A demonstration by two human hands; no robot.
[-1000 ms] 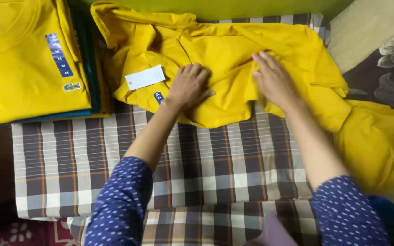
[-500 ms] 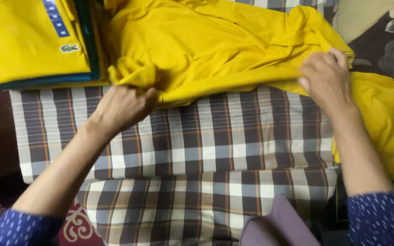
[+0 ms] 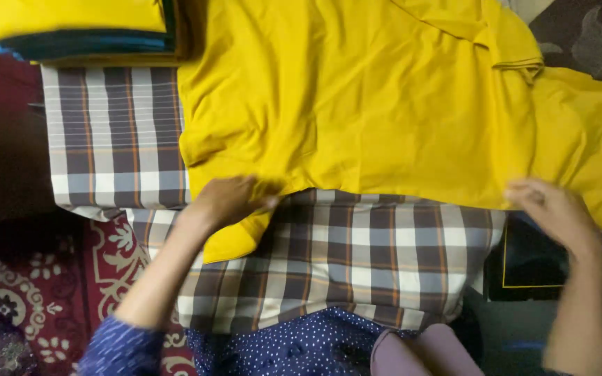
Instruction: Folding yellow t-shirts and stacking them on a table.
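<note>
A yellow shirt [image 3: 371,104] lies spread over a brown, grey and white checked cloth [image 3: 357,244]. My left hand [image 3: 228,202] pinches the shirt's near hem at the left, where a corner of yellow fabric hangs down. My right hand [image 3: 552,212] grips the near hem at the right and looks blurred from motion. Both arms wear dark blue sleeves with white dots. The shirt's collar end sits folded at the upper right.
A stack of folded shirts [image 3: 78,28], yellow on top with teal below, sits at the upper left. More yellow fabric [image 3: 593,139] lies to the right. A red patterned rug [image 3: 43,292] covers the floor at the lower left. A dark floral cushion [image 3: 593,35] is at the upper right.
Both hands have pulled the shirt's hem toward me and spread it flat over the checked cloth. The white tag is no longer visible. The camera view has shifted down.
</note>
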